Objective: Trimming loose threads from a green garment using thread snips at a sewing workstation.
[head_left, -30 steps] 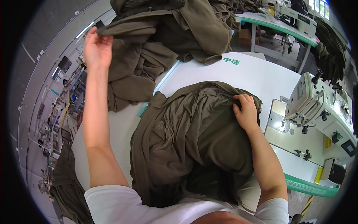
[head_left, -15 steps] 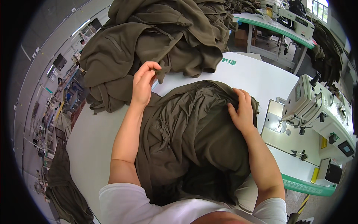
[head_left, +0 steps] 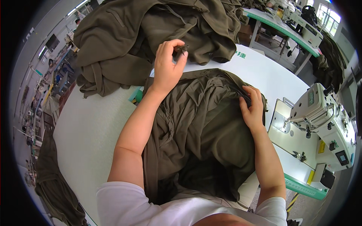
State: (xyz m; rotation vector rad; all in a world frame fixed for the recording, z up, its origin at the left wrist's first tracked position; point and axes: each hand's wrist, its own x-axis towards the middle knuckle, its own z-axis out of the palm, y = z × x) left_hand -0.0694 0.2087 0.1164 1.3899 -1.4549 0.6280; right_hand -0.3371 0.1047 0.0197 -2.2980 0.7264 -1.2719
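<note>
Fingers of the left hand (head_left: 167, 67) pinch a small olive fabric piece (head_left: 180, 49) at their tips, just above the olive garment (head_left: 196, 128). Fingers of the right hand (head_left: 252, 109) press together, gripping the garment's folded edge beneath them. Positioning seems in hand; next, the piece likely needs aligning with that edge.

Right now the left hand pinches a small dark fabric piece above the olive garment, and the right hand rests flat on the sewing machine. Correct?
Not quite. In the head view the right hand grips the olive garment's edge, apart from the sewing machine. The left hand does pinch a small dark fabric piece.

Matt olive cloth garment (head_left: 203, 128), smooth white tabletop (head_left: 86, 128), glossy plastic sewing machine (head_left: 324, 120)
</note>
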